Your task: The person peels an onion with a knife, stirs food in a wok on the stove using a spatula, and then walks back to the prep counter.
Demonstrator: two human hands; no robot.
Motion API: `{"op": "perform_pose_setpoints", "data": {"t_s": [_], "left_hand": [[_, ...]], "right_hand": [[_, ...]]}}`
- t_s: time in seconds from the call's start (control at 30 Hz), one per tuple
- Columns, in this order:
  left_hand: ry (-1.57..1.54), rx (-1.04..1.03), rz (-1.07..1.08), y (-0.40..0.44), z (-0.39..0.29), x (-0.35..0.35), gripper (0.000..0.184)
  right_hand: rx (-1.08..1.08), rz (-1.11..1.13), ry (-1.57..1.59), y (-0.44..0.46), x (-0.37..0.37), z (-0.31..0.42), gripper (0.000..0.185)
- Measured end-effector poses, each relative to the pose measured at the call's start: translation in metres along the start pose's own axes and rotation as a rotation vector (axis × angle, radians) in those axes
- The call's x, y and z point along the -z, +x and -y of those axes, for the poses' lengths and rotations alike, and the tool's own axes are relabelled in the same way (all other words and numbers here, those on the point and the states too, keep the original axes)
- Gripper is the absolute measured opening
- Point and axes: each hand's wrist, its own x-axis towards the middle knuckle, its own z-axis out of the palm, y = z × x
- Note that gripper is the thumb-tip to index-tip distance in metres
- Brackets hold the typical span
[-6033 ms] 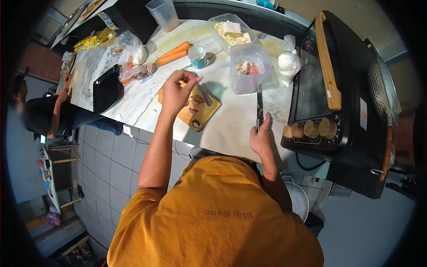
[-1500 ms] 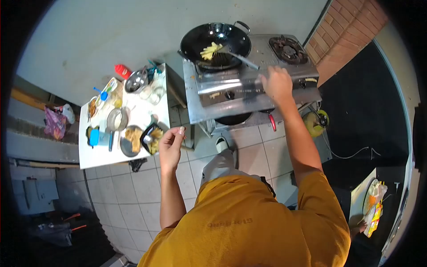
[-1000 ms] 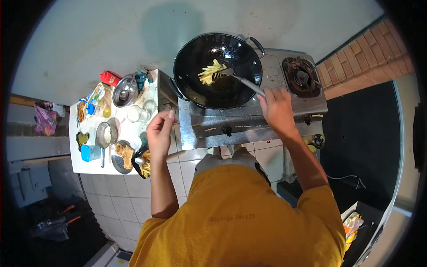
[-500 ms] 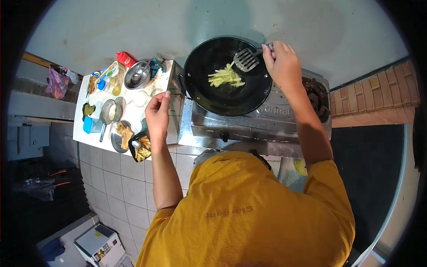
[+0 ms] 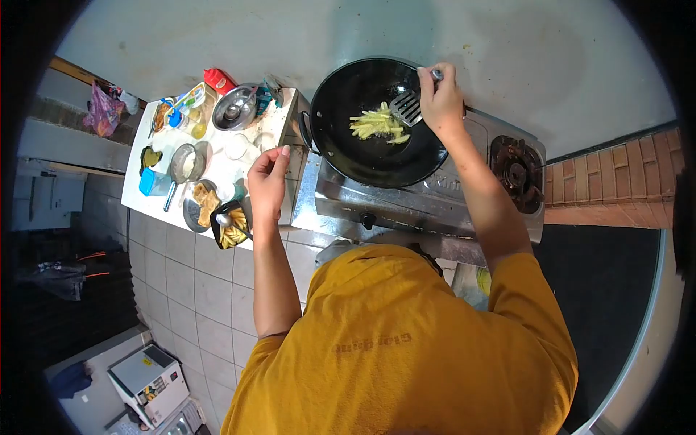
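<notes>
My right hand [image 5: 442,105] grips the handle of a slotted metal spatula [image 5: 406,109] over the black wok [image 5: 370,167]. The spatula's slotted head is down in the wok, at the right edge of a small heap of pale yellow, fry-shaped strips [image 5: 378,125]. A loop handle on the wok's left side points toward my left hand [image 5: 268,177]. That hand is raised just left of the wok, in front of the side table, its fingers curled and the thumb pressed against them. I see nothing in it.
The wok sits on a steel gas stove [image 5: 406,206]; a second burner [image 5: 516,170] lies to the right. On the white side table [image 5: 163,210] are a metal bowl [image 5: 233,109], a red bottle [image 5: 219,80], a strainer [image 5: 187,164], a plate of browned food [image 5: 197,217] and a fries container [image 5: 230,230].
The spatula's head has shifted slightly right and down and turned more upright beside the strips, which look more heaped. The camera view has shifted a little. My left hand keeps its pose.
</notes>
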Motion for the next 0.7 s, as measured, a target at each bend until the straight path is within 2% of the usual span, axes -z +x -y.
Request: {"op": "perform_pose_setpoints", "data": {"t_s": [0.03, 0.17, 0.2, 0.27, 0.4, 0.6, 0.7], "left_hand": [[0.004, 0.019, 0.010, -0.002, 0.000, 0.000, 0.020], [-0.010, 0.016, 0.024, 0.000, 0.002, 0.003, 0.020], [-0.035, 0.021, 0.028, 0.001, 0.004, 0.004, 0.021], [-0.062, 0.032, 0.036, 0.000, 0.006, 0.004, 0.023], [-0.060, 0.018, 0.068, 0.003, 0.004, -0.005, 0.021], [-0.062, 0.021, 0.099, 0.007, 0.001, -0.003, 0.021], [-0.062, 0.017, 0.078, 0.009, 0.000, 0.004, 0.021]], "right_hand": [[-0.155, 0.045, 0.124, 0.000, 0.000, 0.004, 0.027], [-0.169, 0.057, 0.151, 0.018, 0.031, 0.026, 0.024], [-0.165, 0.061, 0.149, 0.017, 0.034, 0.030, 0.024], [-0.016, 0.192, 0.117, 0.012, 0.038, 0.034, 0.022], [-0.018, 0.072, 0.118, 0.021, 0.035, 0.029, 0.022], [-0.025, 0.160, -0.015, 0.017, -0.001, 0.003, 0.024], [-0.069, 0.127, 0.116, 0.014, -0.013, 0.011, 0.022]]}}
